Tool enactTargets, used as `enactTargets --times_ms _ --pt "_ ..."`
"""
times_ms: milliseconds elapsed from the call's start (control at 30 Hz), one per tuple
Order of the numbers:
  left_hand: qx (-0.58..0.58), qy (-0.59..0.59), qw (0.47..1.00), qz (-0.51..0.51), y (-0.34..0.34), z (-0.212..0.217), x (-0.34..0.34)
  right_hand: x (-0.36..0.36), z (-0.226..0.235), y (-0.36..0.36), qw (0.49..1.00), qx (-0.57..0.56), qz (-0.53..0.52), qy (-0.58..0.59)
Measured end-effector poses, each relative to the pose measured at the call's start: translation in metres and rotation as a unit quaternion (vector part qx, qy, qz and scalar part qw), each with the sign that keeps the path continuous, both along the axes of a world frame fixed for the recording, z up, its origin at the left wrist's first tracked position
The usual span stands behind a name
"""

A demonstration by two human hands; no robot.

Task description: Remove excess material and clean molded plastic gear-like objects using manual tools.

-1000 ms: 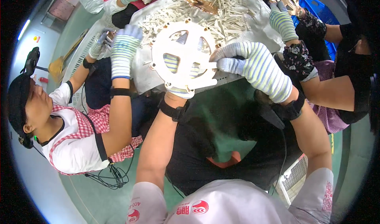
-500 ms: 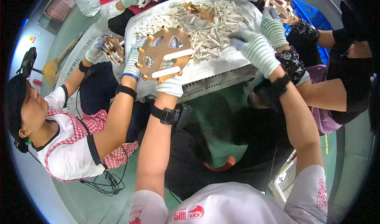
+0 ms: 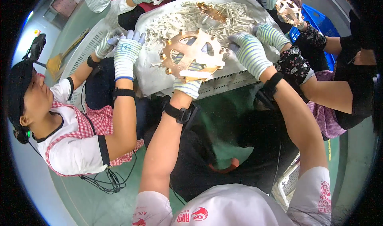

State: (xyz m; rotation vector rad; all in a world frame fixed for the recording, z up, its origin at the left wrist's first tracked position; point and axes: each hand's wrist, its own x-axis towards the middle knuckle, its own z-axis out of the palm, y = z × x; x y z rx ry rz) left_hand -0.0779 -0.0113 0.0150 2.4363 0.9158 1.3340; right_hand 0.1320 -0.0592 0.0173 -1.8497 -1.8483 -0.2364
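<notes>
My left hand (image 3: 190,87), in a striped knit glove, grips a round copper-coloured plate (image 3: 178,57) from beneath at its near edge. The plate has large cut-outs and small pegs around its rim. A white strip (image 3: 196,73) lies along its near side. Most of my left fingers are hidden under the plate. My right hand (image 3: 252,53), gloved the same way, is just right of the plate over the table's near right part. Its fingers are curled together, and what they hold, if anything, cannot be made out. Beyond the plate spreads a pile of white sticks (image 3: 163,26).
Another copper-coloured plate (image 3: 213,13) lies in the pile. At left, a co-worker's gloved hands (image 3: 127,52) are close to the table's edge. Co-workers at right and far side hold similar plates (image 3: 289,12). A blue crate (image 3: 319,34) stands at right.
The plate in my left hand has shifted right and turned; one white strip shows on it instead of two. My right hand's fingers have curled in. The left co-worker's near hand has drawn away from my plate.
</notes>
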Motion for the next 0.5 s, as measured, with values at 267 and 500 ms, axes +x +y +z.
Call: enactTargets --times_ms 267,500 --pt "0.051 0.053 0.996 -0.046 -0.013 -0.007 0.002 -0.015 0.028 -0.029 0.984 -0.036 0.127 0.117" --pt "0.08 0.041 0.996 -0.019 -0.029 0.006 0.014 -0.015 0.054 -0.054 0.936 -0.15 0.072 0.31"
